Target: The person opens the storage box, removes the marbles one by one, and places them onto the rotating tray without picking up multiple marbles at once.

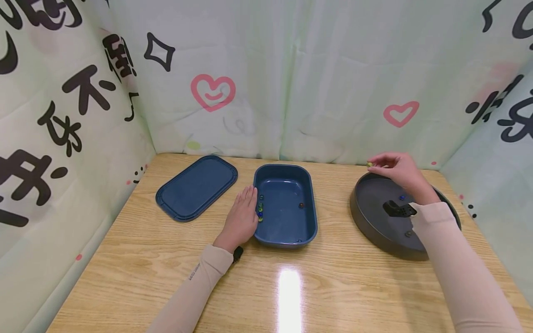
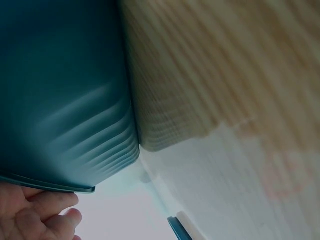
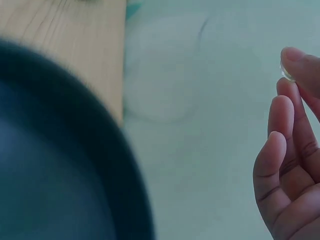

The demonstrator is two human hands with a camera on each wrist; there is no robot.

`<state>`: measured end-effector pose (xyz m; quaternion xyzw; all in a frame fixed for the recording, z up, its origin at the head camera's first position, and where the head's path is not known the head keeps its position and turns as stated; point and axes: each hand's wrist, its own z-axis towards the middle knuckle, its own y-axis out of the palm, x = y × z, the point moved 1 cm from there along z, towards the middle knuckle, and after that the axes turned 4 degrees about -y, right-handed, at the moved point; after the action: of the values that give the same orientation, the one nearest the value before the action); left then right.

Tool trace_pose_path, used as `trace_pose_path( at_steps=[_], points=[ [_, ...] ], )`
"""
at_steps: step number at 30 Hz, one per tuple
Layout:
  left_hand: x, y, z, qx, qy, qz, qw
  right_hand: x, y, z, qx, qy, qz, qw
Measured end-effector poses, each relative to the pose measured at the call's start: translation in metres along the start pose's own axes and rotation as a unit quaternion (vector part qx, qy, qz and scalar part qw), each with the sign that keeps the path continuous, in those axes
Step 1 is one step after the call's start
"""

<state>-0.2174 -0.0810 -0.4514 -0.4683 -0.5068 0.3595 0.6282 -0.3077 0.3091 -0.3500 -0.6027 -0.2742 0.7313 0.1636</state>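
Between thumb and fingertip, my right hand (image 1: 399, 172) pinches a yellowish glass marble (image 1: 369, 164) above the far edge of a round dark grey tray (image 1: 360, 222). The right wrist view shows that marble (image 3: 286, 73) as a clear bead at the fingertips. Inside the tray lie a blue marble (image 1: 402, 197) and a greyish marble (image 1: 408, 234). My left hand (image 1: 242, 213) rests against the left rim of a deep blue box (image 1: 287, 224), its fingers straight. Several marbles line up along the box's left side; a brown marble (image 1: 301, 205) lies to the right.
A blue lid (image 1: 197, 187) lies flat at the left of the wooden table (image 1: 333, 286). Printed fabric curtains (image 1: 266, 92) enclose the back and both sides. Bare wood shows between the box and the round tray.
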Motion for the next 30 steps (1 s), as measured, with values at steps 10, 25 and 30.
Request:
trace_pose_path(
  at_steps=[10, 25, 30],
  points=[
    [0.001, 0.0, 0.0, 0.006, 0.001, -0.004, 1.0, 0.051, -0.015, -0.007, -0.028, 0.014, -0.016, 0.9994],
    [0.001, -0.001, -0.001, 0.008, -0.001, -0.005, 1.0, 0.096, -0.014, -0.012, -0.079, 0.065, -0.065, 0.9926],
    [0.002, -0.001, 0.0, 0.009, -0.002, -0.004, 1.0, 0.106, -0.011, -0.012, -0.09, 0.063, -0.075, 0.9911]
  ],
)
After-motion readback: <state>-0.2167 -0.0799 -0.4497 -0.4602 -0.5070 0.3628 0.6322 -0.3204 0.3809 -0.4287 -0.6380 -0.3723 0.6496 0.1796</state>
